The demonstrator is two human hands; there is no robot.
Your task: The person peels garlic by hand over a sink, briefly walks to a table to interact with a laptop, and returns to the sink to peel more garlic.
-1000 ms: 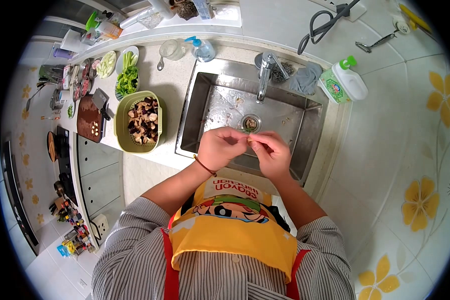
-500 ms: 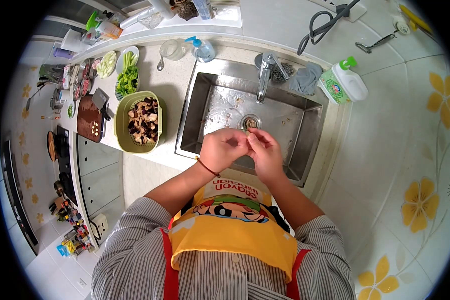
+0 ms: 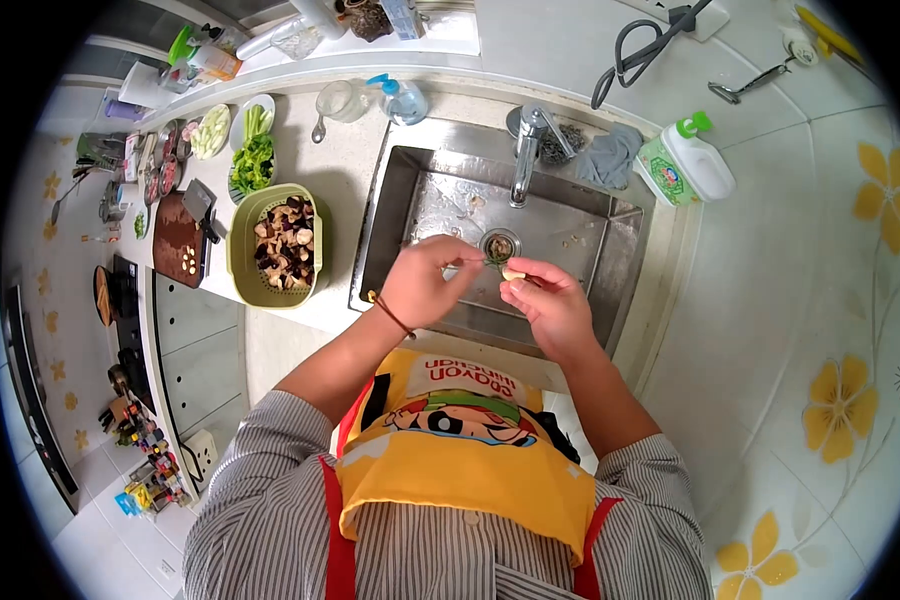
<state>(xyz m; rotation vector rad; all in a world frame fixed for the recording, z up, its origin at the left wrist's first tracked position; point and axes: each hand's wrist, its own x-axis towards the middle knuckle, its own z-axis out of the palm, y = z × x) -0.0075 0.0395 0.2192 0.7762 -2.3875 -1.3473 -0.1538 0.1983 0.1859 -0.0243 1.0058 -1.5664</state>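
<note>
Over the near side of the steel sink (image 3: 595, 200), my right hand (image 3: 553, 305) pinches a small pale garlic clove (image 3: 512, 274) between thumb and fingers. My left hand (image 3: 425, 282) is just left of it, its thumb and index finger reaching toward the clove. A thin greenish strip (image 3: 494, 262) shows between the two hands, at the left fingertips; it is too small to name surely. Beyond the hands, the drain strainer (image 3: 500, 243) contains brownish scraps. Several pale cloves (image 3: 190, 262) lie on the brown cutting board (image 3: 175, 225) at the left.
A green colander (image 3: 236, 255) with cut mushrooms (image 3: 285, 245) stands left of the sink. Behind it are plates of leafy greens (image 3: 253, 165) and pale slices (image 3: 210, 132). The faucet (image 3: 522, 170) reaches over the sink; a soap bottle (image 3: 404, 102), grey cloth (image 3: 610, 155) and white detergent bottle (image 3: 682, 165) line the back.
My hands have drawn apart from being pressed together, the left moving left and the right moving right. The clove in the right fingers now shows, with the thin strip between the hands.
</note>
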